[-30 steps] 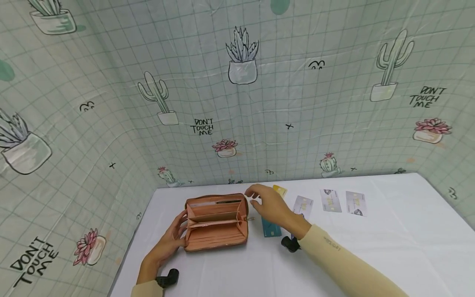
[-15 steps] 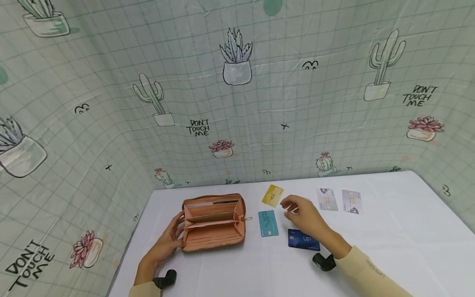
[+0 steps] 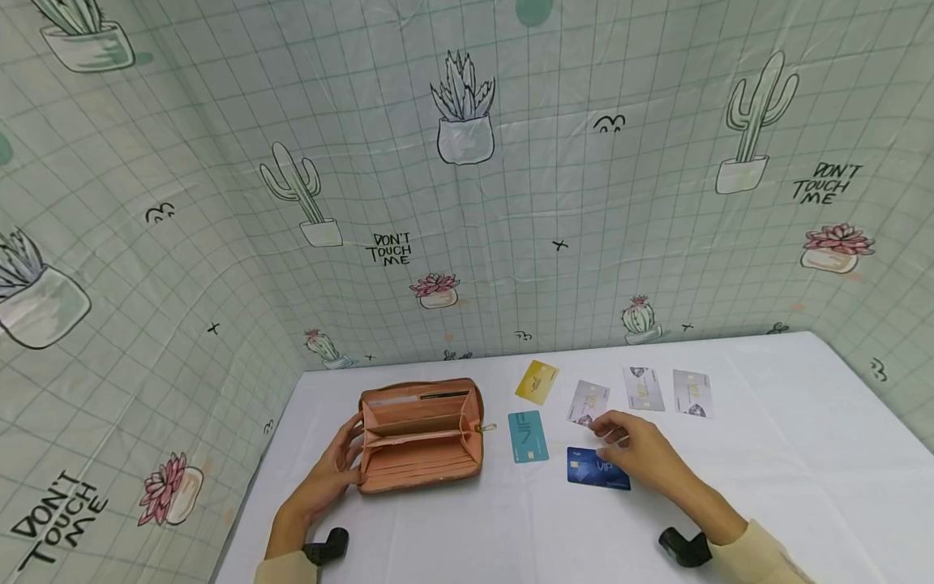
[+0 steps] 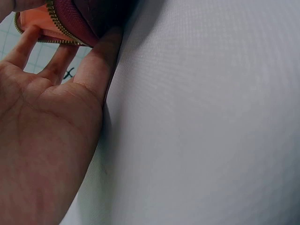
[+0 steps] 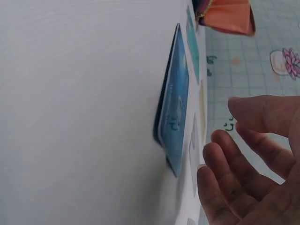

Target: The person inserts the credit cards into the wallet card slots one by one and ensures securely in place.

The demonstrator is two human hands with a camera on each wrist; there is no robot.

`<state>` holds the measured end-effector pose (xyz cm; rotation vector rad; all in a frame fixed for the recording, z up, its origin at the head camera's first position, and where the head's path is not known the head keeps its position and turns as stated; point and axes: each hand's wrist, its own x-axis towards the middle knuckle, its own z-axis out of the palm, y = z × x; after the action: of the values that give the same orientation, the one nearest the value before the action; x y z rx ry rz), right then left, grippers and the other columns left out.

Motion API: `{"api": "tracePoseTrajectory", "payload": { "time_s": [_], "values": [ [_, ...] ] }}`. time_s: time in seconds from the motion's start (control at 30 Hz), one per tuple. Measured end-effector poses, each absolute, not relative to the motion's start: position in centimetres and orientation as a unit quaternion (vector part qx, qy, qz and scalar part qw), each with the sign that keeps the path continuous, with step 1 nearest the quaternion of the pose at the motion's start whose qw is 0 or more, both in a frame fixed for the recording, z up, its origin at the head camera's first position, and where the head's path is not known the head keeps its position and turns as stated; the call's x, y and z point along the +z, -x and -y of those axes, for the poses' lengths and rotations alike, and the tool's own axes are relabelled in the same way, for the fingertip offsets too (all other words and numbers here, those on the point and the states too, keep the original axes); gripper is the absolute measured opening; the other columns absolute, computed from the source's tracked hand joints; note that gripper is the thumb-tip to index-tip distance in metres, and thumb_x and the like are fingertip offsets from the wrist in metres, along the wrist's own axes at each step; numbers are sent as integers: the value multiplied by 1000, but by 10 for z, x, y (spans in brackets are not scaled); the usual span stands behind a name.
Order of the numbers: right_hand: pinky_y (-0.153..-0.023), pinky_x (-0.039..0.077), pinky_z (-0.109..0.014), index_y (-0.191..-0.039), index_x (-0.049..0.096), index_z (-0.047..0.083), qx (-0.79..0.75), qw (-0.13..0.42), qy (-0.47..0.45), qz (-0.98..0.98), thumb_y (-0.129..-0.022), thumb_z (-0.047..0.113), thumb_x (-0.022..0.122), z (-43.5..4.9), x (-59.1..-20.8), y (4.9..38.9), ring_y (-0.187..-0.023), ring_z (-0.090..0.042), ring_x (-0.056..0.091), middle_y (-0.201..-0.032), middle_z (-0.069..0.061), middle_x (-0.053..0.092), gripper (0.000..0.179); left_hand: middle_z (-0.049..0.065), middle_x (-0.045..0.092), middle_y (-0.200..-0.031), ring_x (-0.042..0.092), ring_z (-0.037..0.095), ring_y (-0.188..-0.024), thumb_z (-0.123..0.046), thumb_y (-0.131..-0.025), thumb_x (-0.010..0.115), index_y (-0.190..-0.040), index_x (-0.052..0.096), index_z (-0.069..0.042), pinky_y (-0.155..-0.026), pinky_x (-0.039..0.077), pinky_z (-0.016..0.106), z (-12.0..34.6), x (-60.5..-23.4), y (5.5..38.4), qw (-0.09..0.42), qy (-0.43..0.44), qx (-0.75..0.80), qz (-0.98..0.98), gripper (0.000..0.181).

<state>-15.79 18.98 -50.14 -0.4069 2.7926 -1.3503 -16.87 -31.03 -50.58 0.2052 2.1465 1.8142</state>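
The left hand [image 3: 330,480] grips the left end of an unzipped orange wallet [image 3: 425,472] on the white surface [image 3: 452,539], while the right hand [image 3: 642,456], loosely bent and holding nothing, hovers near the blue VIP card [image 3: 585,472], right of the teal VIP card [image 3: 529,442].

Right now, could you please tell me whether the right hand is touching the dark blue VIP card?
Apart. The right wrist view shows it: a visible gap separates the right hand, fingers and thumb alike, from the blue card.
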Motion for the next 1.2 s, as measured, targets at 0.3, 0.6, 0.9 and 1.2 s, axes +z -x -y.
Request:
{"api": "tracePoseTrajectory", "payload": {
  "time_s": [0.3,0.6,0.9,1.2],
  "values": [
    [-90,57,-46,-117,71,0,-417,33,131,-899,-83,2,85,-199,-508,147,-101,-27,69,-113,-11,73,37,26,6,-172,4,48,-160,12,-81,66,-170,2,-6,-101,41,15,311,-505,169,160,-82,642,-745,111],
    [-96,55,-51,-119,70,-1,-413,28,146,-898,-77,0,89,-200,-513,143,-106,-29,69,-116,-10,71,46,24,8,-172,5,49,-160,12,-79,66,-170,5,-8,-101,40,15,311,-507,169,160,-72,638,-749,112],
    [-93,53,-45,-119,71,4,-384,31,172,-906,-73,7,94,-199,-518,146,-105,-26,64,-112,-6,65,52,24,9,-171,6,49,-160,11,-79,68,-170,5,-9,-100,39,15,311,-510,170,160,-62,636,-753,112],
    [-94,51,-55,-119,71,5,-367,49,166,-914,-74,7,94,-194,-514,146,-106,-29,58,-112,-8,60,51,22,10,-171,5,47,-161,13,-80,68,-171,6,-10,-100,39,13,311,-510,171,160,-61,645,-745,113]
  ]
}}
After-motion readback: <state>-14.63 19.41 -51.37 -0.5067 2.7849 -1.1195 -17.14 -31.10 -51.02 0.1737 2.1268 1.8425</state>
